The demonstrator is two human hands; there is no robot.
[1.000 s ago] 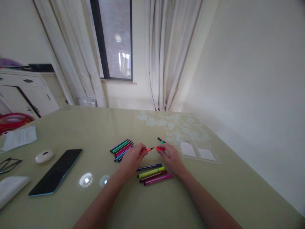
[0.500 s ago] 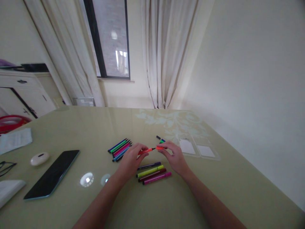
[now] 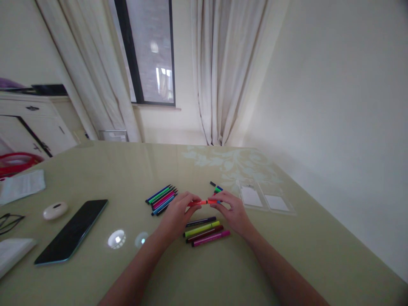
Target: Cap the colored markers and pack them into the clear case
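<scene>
My left hand (image 3: pixel 178 212) is closed on the body of an orange felt-tip marker (image 3: pixel 202 202). Pinched in the fingers of my right hand (image 3: pixel 232 211) is its orange cap (image 3: pixel 211 202), which covers the tip; a thin dark band shows where cap and body meet. Left of my hands lie several uncapped markers (image 3: pixel 163 198) side by side. Below my fingers is a row of capped markers, among them a yellow-green marker (image 3: pixel 201 229) and a magenta marker (image 3: pixel 211 239). Loose caps (image 3: pixel 218 188) lie just behind my right hand, which partly hides them.
An open clear plastic case (image 3: pixel 266 197) with white cards lies to the right. On the left are a dark tablet (image 3: pixel 73 231), a white oval case (image 3: pixel 55 211), glasses (image 3: pixel 9 222) and a white packet (image 3: pixel 24 186). A wall runs along the table's right edge.
My hands have come together, and the orange cap has moved left over the marker's dark tip, which was bare between them before. The view has shifted very slightly.
</scene>
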